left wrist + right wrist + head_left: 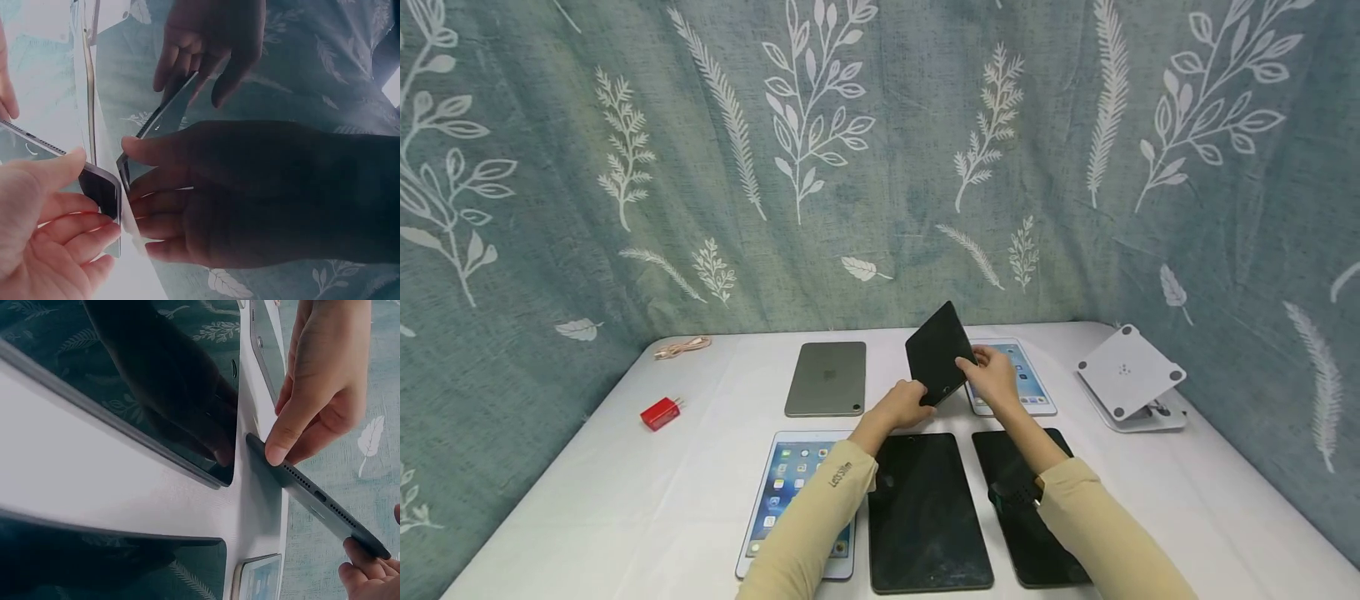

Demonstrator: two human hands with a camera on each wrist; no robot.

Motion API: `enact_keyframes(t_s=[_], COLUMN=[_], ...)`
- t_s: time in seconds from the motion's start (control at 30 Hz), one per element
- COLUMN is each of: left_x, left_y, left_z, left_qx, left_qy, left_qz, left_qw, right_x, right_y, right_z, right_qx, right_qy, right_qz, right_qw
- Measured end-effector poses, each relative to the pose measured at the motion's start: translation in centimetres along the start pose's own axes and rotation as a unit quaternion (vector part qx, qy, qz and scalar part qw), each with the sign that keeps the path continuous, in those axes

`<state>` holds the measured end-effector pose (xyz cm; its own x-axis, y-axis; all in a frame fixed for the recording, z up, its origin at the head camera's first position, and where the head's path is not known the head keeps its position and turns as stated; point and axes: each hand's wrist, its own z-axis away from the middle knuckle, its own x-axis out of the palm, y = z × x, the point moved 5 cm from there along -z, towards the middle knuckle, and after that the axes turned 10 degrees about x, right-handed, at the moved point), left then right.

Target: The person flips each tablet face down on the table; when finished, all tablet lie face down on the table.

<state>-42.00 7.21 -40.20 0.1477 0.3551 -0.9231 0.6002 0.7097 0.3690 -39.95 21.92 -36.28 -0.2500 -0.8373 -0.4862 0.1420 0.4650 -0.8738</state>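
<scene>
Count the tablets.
6: raised tablet between left hand and right hand; back left grey tablet; back right lit tablet; front left lit tablet; front middle black tablet; front right black tablet.

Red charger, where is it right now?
In the head view, the red charger lies on the left side of the white table, nearer the camera than the pinkish cable and left of the gray tablet.

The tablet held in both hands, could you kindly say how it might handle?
The held tablet is probably stiff, as it looks straight though gripped only along its port edge. Its smooth dark face may be slippery; being thin, it might break if dropped.
</scene>
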Motion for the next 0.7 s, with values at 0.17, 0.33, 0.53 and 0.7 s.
enact_keyframes(t_s=[0.17, 0.33, 0.53, 0.7], left_x=[0.2, 0.2, 0.4, 0.0], left_y=[0.3, 0.9, 1.1, 1.0], left_z=[-0.2, -0.4, -0.7, -0.6], left_qx=[0.002, 0.013, 0.019, 0.035], left_qy=[0.002, 0.007, 0.014, 0.025], left_qz=[-0.003, 0.011, 0.032, 0.046], left_qw=[1.0000, 0.9998, 0.9992, 0.9980], right_x=[-0.2, -0.3, -0.3, 0.1], right_y=[-0.2, -0.4, -0.9, -1.2], right_z=[0.1, 0.2, 0.6, 0.9], right_qx=[-0.004, -0.004, 0.003, 0.005], right_qy=[0.001, 0.000, 0.008, -0.006], right_qz=[-0.017, -0.064, -0.102, -0.126], right_qw=[0.9998, 0.9980, 0.9947, 0.9920])
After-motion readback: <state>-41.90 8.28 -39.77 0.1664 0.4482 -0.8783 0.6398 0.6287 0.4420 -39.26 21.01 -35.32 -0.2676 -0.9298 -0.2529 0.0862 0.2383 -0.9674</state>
